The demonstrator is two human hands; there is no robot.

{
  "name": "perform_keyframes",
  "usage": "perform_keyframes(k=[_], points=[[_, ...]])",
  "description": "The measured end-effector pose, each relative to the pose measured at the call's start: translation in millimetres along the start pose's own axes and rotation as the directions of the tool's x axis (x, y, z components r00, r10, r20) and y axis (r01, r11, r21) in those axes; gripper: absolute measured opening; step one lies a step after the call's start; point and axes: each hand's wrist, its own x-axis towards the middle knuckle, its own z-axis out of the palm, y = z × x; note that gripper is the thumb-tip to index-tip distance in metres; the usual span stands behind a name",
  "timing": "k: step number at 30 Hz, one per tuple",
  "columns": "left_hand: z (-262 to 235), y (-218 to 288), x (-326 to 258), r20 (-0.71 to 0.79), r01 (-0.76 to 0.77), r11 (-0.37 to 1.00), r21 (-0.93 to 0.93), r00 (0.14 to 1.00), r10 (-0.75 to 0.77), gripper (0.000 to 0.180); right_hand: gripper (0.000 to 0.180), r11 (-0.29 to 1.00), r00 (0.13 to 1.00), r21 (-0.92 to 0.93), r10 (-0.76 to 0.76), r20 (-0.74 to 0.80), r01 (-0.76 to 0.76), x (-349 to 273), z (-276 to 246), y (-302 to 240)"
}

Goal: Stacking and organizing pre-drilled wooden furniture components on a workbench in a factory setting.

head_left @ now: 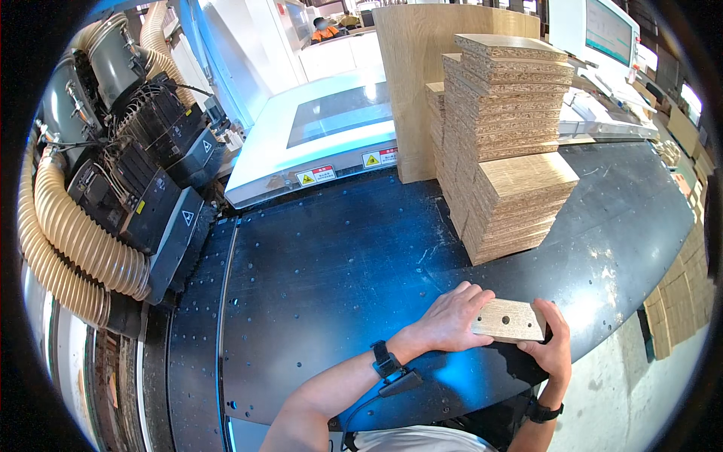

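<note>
A small light wood-grain board [515,322] with several drilled holes is held between my two hands, above the near right part of the black table. My left hand [456,318] grips its left end, fingers over the far side and thumb at the near edge. At the right end, my right hand [553,346] has its fingers and thumb closed around the board. Just beyond the hands stands a tall stepped stack of chipboard pieces [520,120], with a lower pile [523,188] of the same boards at its near side.
The black table [324,279] curves away at its right edge. Large wood-grain panels [410,98] stand upright behind the stack. At the left are a machine with black units [139,215] and ribbed hoses [90,233]. A white machine cover [316,143] lies beyond, and a screen [608,32] stands back right.
</note>
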Motion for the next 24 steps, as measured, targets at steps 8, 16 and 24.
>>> perform_keyframes(k=[8, 16, 24], points=[[-0.5, -0.5, 0.3, 0.002, 0.002, 1.0, -0.01, 1.0, -0.002, 0.076, 0.088, 1.0, 1.0, -0.008, 0.008, -0.006, -0.008, 0.4, 0.3, -3.4], [0.9, -1.5, 0.1, -0.003, -0.006, 1.0, -0.012, 1.0, 0.006, 0.076, 0.088, 1.0, 1.0, 0.003, -0.002, -0.006, 0.002, 0.1, 0.8, 1.6], [0.2, 0.8, 0.3, -0.001, 0.001, 1.0, -0.019, 1.0, -0.001, 0.076, 0.089, 1.0, 1.0, -0.005, 0.003, 0.004, -0.003, -0.4, -1.1, -0.4]])
